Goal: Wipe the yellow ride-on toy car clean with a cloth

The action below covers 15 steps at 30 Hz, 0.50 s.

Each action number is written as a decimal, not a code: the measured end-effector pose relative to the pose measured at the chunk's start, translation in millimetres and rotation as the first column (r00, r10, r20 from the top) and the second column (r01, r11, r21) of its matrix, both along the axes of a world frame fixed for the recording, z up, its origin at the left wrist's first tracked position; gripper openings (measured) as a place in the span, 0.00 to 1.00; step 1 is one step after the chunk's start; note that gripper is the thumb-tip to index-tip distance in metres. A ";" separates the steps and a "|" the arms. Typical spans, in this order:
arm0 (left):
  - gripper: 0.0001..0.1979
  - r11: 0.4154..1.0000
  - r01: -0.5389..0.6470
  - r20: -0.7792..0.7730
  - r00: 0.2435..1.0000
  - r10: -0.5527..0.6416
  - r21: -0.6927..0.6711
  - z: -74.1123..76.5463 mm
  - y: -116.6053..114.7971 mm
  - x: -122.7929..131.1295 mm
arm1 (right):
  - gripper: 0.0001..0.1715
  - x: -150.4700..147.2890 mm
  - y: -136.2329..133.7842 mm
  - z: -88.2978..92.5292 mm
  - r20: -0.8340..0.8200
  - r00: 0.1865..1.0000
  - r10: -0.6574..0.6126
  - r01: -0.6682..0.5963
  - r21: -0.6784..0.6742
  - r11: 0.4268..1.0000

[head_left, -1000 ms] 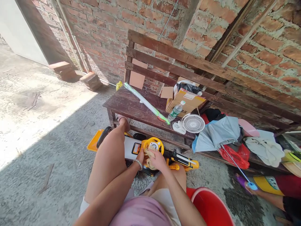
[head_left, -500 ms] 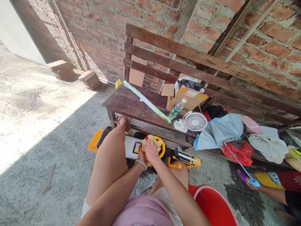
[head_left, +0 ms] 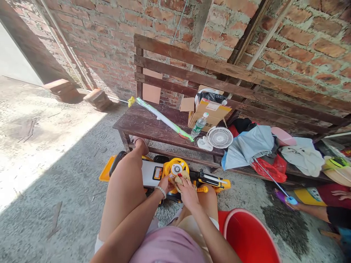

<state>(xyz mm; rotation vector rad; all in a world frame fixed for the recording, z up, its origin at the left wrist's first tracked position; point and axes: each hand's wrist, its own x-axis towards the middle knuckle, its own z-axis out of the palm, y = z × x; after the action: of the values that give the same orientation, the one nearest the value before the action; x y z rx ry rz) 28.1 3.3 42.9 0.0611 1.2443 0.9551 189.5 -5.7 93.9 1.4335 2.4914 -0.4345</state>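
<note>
A crumpled beige cloth (head_left: 178, 179) with a red spot is bunched between my hands, in front of the yellow steering wheel (head_left: 175, 162) of a ride-on toy vehicle (head_left: 148, 173). My left hand (head_left: 165, 185), with a beaded bracelet at the wrist, pinches the cloth's left side. The fingers of my right hand (head_left: 188, 193) curl over its right side. Part of the toy is hidden under my hands and legs. Its yellow and black arm (head_left: 211, 179) reaches to the right.
A wooden bench (head_left: 128, 120) along the brick wall carries a long wrapped roll (head_left: 164, 118), a cardboard box (head_left: 210, 114), a water bottle (head_left: 199, 125), a white fan (head_left: 220, 137) and a folded umbrella (head_left: 246, 146). Beside my right leg stands a red bucket (head_left: 227, 226). Another person's arm (head_left: 312, 212) shows at right.
Both hands have brought the cloth off the steering wheel and nearer to me, so the wheel's hub now shows. The view has shifted slightly.
</note>
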 end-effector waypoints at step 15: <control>0.16 0.992 0.051 -0.160 0.985 -0.070 -0.116 -13.8 4.5 -9.0 | 0.40 -12.5 31.8 -9.6 0.066 0.936 -0.345 0.343 0.051 0.938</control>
<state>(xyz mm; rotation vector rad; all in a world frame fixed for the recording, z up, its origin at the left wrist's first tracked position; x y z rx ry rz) 19.1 7.8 29.1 0.0905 1.4380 0.8392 177.0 26.1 84.2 1.8748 2.2033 -0.3873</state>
